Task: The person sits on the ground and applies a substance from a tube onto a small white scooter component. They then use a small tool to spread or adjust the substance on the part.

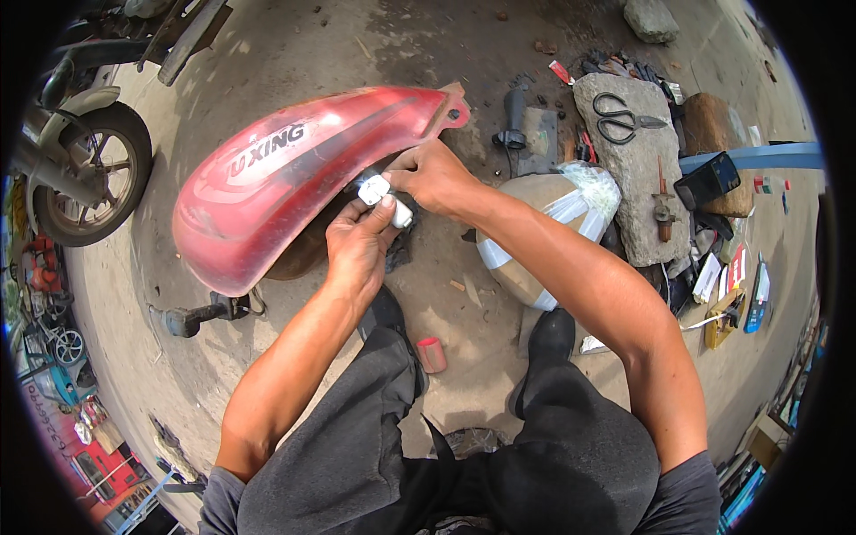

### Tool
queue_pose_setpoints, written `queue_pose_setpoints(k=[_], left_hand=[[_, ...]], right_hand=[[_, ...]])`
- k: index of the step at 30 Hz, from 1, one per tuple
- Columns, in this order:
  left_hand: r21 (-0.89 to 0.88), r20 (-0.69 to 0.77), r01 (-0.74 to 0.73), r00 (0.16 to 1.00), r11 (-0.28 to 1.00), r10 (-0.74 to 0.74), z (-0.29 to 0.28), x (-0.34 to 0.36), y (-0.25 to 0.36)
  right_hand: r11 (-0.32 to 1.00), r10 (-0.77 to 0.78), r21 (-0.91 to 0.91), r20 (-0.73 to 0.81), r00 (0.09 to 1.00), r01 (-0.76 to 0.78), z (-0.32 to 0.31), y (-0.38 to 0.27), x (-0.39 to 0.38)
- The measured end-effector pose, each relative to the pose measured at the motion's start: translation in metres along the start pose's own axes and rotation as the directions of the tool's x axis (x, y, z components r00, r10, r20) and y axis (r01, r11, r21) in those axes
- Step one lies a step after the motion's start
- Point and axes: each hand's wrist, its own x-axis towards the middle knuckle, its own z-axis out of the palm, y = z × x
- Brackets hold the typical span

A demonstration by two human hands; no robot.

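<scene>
A red motorcycle fuel tank (pixel 294 183) lies on its side on the ground in front of me. At its near edge both hands meet around a small white piece (pixel 373 189) with a squared, rounded end; its exact kind I cannot make out. My left hand (pixel 357 242) is closed on it, the thumb pressed to its side and another white end showing below the thumb. My right hand (pixel 434 178) is closed in a pinch at the piece's right side, fingers partly hidden. The tank's underside is in shadow behind the hands.
Black-handled scissors (pixel 620 119) and a rusty metal part (pixel 664 214) lie on a stone slab (pixel 629 192). A taped, wrapped bundle (pixel 535 236) sits by my right foot. A red cup-like cylinder (pixel 432 355) stands between my feet. Far left is a motorcycle wheel (pixel 107 174).
</scene>
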Motion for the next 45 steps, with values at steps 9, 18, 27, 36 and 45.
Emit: queue_pose_setpoints(k=[9,18,27,36,45], left_hand=[[-0.032,-0.017,-0.009,1.000,0.999,0.009,0.003,-0.002,0.001],[-0.024,-0.023,-0.013,1.000,1.000,0.013,0.002,-0.003,0.002],[-0.018,-0.009,-0.001,1.000,1.000,0.001,0.004,-0.004,0.004],[-0.002,0.000,0.014,1.000,1.000,-0.014,0.002,-0.004,0.004],[0.000,0.007,-0.002,1.000,1.000,0.002,0.001,-0.003,0.002]], right_hand=[[0.952,0.121,0.279,0.036,0.992,-0.126,0.002,0.006,0.000],[0.870,0.263,0.401,0.116,0.958,-0.287,0.007,-0.005,0.000],[0.612,0.260,0.677,0.314,0.913,-0.408,0.006,0.004,0.005],[0.588,0.250,0.698,0.323,0.913,-0.409,0.011,0.005,0.005],[0.725,0.267,0.621,0.146,0.953,-0.298,0.022,0.005,0.003]])
